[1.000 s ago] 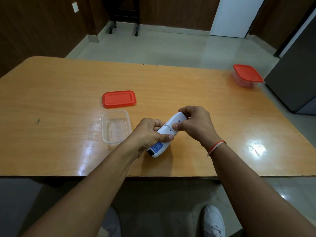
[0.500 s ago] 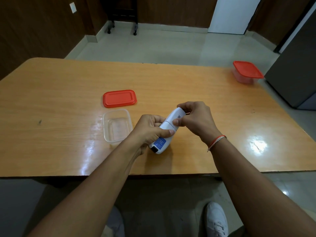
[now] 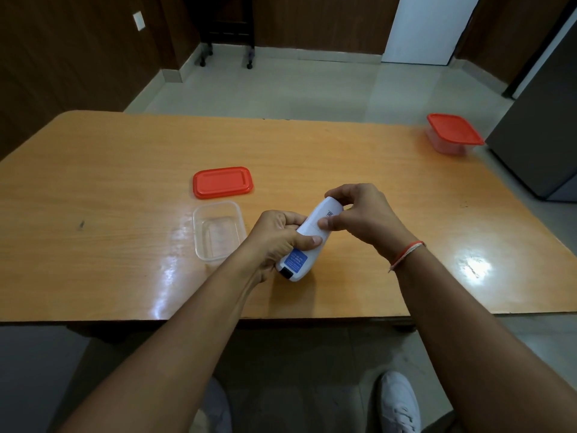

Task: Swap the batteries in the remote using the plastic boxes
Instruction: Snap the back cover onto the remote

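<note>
Now both hands' fingers clamped on white remote (image 3: 312, 235), left hand (image 3: 274, 242), right hand (image 3: 362, 217)

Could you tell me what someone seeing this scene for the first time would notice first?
Most likely the white remote, held back side up over the near middle of the wooden table, gripped by the left hand at its lower end and the right hand at its upper end. Next, the red lid lying beside the open clear box just left of the hands, then the closed red-lidded box at the far right corner.
</note>
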